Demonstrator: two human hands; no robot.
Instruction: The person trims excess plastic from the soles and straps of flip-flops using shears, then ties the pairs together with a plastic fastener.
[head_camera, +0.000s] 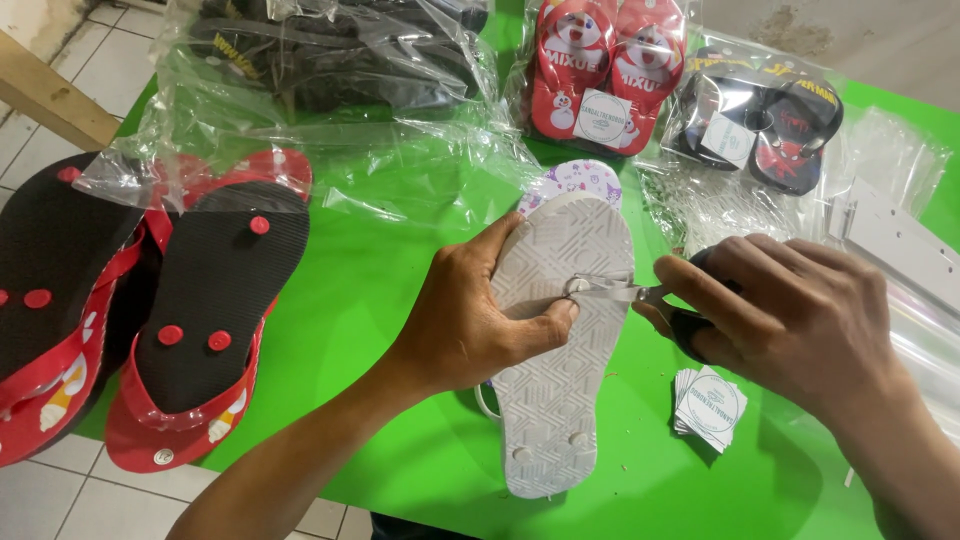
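1. The green tabletop (380, 280) is crowded, and we judge that loose clear plastic bags (330, 120) could slide or snag a sleeve; their folds also blur the dark sandals inside them.
2. We see the white sandal (560, 350) lying sole up in the middle of the tabletop, over a patterned one whose tip (580, 178) peeks out beyond it. If the pair shifts while pressed, the tool could miss its spot.
3. Our left hand (470, 320) pins the sole, thumb and fingers pinching around the small ring at its centre. The thumb sits just beside the metal tip, so a slip could nick it.
4. Our right hand (790, 310) is closed tight around a dark-handled tool (640, 293); the hand covers most of it, so we cannot tell what kind it is.
5. The red-and-black sandals (190, 310) overhang the tabletop's edge and could drop to the floor.
6. The stack of small paper tags (708, 405) lies near the right wrist and could scatter if brushed.
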